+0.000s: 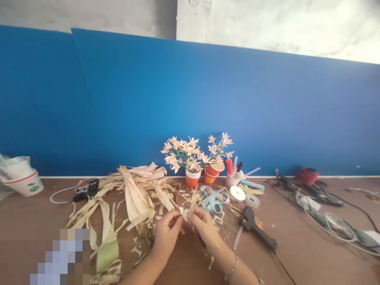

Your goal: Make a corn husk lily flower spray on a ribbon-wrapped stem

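Note:
Close together above the brown table, my left hand and my right hand pinch a small pale petal-like piece between their fingertips. Behind them, cream flowers on green stems stand in a red paper cup. More flowers rise beside another red cup. Dried husks are heaped to the left of my hands. A loose blue ribbon lies just beyond my right hand, and a black glue gun rests to its right.
White tape rolls and a pen cup sit behind the glue gun. Cables and a red-and-black tool are at the right. A white cup and a small black device stand left. A blue panel borders the table.

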Demonstrator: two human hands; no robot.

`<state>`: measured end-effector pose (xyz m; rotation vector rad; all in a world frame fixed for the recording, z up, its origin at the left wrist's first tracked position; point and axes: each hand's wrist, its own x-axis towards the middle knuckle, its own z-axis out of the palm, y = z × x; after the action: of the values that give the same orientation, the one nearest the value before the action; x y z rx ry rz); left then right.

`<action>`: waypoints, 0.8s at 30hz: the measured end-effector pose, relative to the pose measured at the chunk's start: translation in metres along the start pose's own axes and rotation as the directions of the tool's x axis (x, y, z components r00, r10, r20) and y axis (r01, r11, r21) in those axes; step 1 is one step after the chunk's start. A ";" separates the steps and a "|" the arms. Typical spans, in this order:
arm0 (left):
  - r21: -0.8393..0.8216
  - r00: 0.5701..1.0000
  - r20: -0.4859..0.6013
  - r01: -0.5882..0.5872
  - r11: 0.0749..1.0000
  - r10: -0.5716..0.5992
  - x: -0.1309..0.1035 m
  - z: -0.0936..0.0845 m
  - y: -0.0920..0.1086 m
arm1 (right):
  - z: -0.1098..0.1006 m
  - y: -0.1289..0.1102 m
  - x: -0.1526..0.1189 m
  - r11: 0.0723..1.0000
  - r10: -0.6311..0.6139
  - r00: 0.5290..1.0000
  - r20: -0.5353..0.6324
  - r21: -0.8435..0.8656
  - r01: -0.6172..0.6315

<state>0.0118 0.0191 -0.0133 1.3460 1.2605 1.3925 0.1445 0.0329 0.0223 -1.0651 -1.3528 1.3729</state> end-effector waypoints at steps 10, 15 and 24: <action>0.252 0.965 -0.094 -0.214 0.944 0.244 -0.001 -0.005 -0.003 | 0.015 -0.005 -0.009 0.960 0.191 0.979 0.073 0.196 -0.202; 0.304 0.944 -0.078 -0.282 0.910 0.319 -0.002 -0.006 0.000 | 0.016 -0.006 -0.009 0.942 0.211 0.973 0.091 0.246 -0.227; 0.318 0.937 -0.102 -0.287 0.904 0.334 -0.002 -0.007 0.006 | 0.014 -0.011 -0.011 0.929 0.211 0.968 0.132 0.280 -0.241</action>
<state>0.0053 0.0147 -0.0071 1.7361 1.4501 1.5960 0.1340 0.0190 0.0333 -0.9820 -1.0736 1.7582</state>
